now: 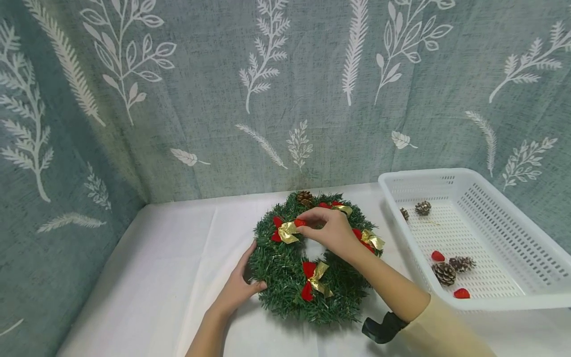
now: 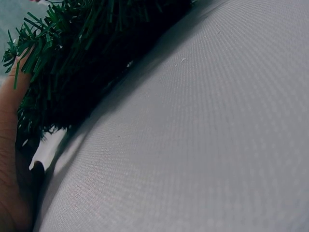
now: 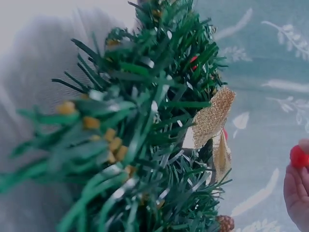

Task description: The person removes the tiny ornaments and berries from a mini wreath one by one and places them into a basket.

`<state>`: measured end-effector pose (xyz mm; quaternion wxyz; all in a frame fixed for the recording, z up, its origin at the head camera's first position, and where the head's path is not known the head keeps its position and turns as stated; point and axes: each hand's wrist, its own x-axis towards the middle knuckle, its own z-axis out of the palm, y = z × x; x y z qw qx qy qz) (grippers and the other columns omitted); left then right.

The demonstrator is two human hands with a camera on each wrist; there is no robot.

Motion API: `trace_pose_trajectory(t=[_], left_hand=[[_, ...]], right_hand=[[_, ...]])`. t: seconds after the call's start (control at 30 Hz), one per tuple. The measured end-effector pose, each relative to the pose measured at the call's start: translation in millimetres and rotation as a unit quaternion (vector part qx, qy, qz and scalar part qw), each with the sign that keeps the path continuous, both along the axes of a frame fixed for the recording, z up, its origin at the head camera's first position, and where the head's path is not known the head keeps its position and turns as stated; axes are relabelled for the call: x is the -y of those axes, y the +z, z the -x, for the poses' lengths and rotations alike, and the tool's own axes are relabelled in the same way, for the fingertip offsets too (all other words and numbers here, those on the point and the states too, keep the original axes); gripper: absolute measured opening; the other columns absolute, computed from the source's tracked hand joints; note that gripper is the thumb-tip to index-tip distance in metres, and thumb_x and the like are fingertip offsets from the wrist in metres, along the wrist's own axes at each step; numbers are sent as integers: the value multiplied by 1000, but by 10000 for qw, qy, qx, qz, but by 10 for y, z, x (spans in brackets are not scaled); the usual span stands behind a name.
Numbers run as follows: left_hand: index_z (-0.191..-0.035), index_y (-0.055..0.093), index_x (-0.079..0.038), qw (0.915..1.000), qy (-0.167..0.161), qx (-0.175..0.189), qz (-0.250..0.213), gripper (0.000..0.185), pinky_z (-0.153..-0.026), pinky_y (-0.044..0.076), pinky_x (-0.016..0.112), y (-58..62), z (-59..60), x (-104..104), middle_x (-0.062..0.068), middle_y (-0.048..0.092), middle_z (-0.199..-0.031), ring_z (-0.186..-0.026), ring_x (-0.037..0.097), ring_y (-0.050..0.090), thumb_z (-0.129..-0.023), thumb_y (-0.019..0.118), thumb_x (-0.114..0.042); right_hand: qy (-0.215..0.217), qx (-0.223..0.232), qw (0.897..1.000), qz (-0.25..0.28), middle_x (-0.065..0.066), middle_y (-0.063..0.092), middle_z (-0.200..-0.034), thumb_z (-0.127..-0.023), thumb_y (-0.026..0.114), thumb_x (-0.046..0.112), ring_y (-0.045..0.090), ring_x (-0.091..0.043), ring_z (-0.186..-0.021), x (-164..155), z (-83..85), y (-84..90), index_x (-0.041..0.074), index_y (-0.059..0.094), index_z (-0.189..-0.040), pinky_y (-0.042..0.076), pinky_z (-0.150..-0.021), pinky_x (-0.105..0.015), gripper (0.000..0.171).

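Leaf-printed curtain behind, white desk (image 1: 169, 258) below. Flat on it lies my wreath (image 1: 285, 277), light and springy, round, so no long axis. My left hand (image 1: 238, 287) lies open against its rim at 8 o'clock; my right hand (image 1: 327, 230) pinches a red berry (image 1: 300, 222) at 11 o'clock. The rim seems the best hold.

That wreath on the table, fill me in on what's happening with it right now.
A person is working on a green wreath lying flat on a white-covered table. The left hand rests against its left edge, steadying it. The right hand reaches over the top and pinches a small red berry beside a red and gold bow. More bows and a pine cone already sit on the wreath. To the right, a white basket holds spare pine cones and red berries.
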<state>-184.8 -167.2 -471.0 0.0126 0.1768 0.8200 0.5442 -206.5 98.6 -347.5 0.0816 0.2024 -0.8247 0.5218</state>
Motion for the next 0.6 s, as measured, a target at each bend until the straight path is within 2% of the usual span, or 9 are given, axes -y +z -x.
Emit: trace_pose_trajectory(t=[0.4,0.6], left_hand=[[-153,15,-28,10000,-20,13,-26,105,-106,12,70,-12,-2,-1,8,15,-159,-142,43,13,-71,71,-62],[-152,16,-31,10000,-12,43,-28,104,-106,12,70,-6,3,0,5,14,-159,-142,42,11,-70,71,-64]], right_hand=[[-5,-437,9990,-116,3,70,-95,-81,76,17,64,-9,-85,-154,-273,50,15,72,-100,55,-75,-38,20],[38,-1118,9934,-266,3,70,-94,-78,78,11,66,-9,-83,-243,-359,62,14,72,-97,56,-73,-37,20]])
